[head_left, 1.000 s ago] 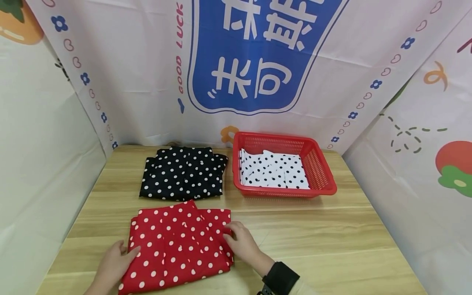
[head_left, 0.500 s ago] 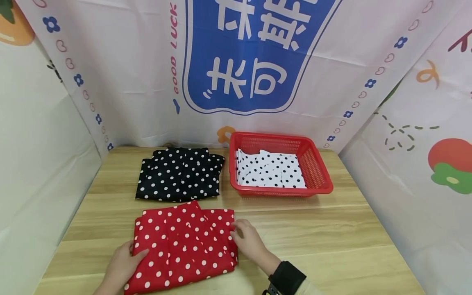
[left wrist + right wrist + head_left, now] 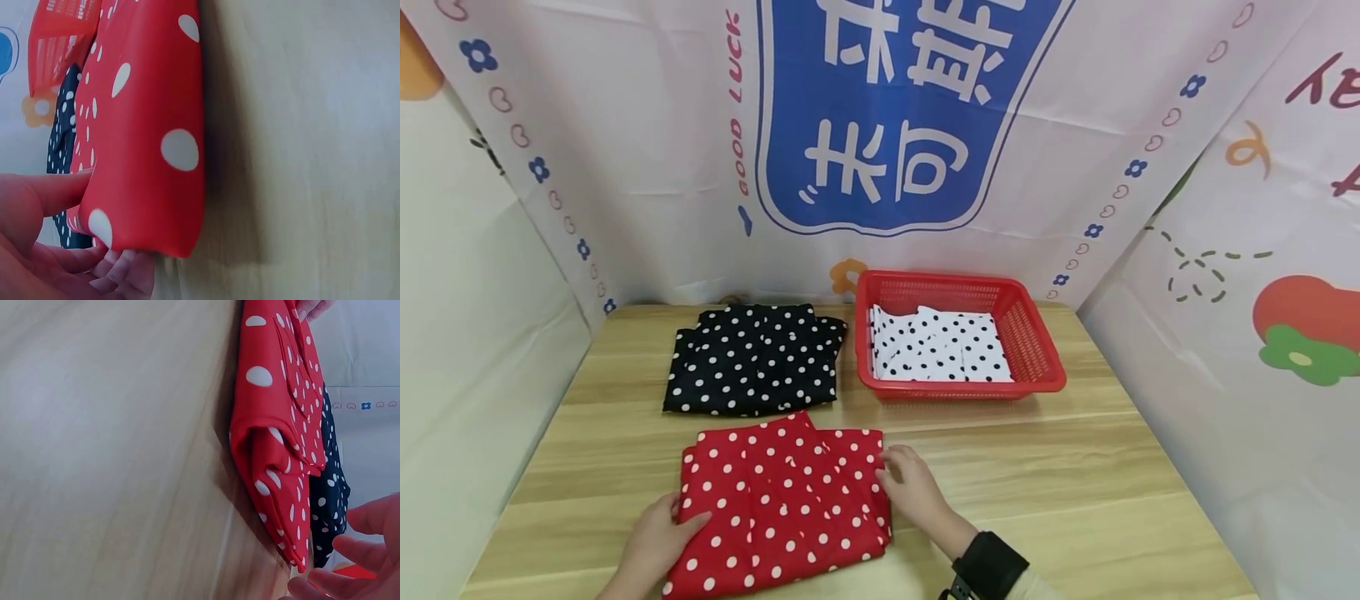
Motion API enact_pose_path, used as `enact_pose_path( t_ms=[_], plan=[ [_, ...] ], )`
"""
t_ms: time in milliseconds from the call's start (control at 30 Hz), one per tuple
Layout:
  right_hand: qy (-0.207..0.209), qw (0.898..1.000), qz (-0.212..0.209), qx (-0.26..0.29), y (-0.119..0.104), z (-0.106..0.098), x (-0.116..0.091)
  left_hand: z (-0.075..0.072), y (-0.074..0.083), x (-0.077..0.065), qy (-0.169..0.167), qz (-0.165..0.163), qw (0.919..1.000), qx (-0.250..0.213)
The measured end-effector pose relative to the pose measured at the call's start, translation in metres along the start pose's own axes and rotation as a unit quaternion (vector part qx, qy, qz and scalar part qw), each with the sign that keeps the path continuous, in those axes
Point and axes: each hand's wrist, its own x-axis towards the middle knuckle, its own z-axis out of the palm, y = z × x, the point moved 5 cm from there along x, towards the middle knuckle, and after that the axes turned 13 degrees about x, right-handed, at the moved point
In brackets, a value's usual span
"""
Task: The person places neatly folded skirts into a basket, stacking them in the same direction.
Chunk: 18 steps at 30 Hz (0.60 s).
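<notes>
A folded red cloth with white dots [image 3: 782, 500] lies near the front of the table. My left hand [image 3: 658, 537] grips its left edge, thumb on top and fingers curled underneath, as the left wrist view shows. At the right edge of the red cloth is my right hand [image 3: 917, 492], its fingers loosely bent, with fingertips right by the fabric. In the right wrist view the fingers [image 3: 369, 553] are spread and stand apart from the cloth, whose folded layers show at that end.
Behind the red cloth lies a folded black cloth with white dots [image 3: 752, 362]. To its right stands a red plastic basket [image 3: 1037, 350] holding a folded white cloth with black dots [image 3: 940, 346]. Printed white curtains [image 3: 662, 167] enclose the wooden table [image 3: 1075, 483].
The red cloth has slid a little to the right relative to the black cloth, the left hand moving with it. The right fingers have drawn back to its edge. The head view has shifted slightly.
</notes>
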Motion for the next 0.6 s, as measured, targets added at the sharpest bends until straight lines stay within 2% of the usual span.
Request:
enact_pose_path(
  t_ms=[300, 600],
  plan=[
    [0.018, 1.000, 0.013, -0.009, 0.010, -0.011, -0.006, 0.015, 0.015, -0.001, -0.016, 0.009, 0.9996, -0.021],
    [0.032, 0.999, 0.025, -0.005, 0.012, -0.024, -0.009, 0.021, 0.024, 0.000, -0.018, 0.023, 0.9992, -0.026]
  ],
)
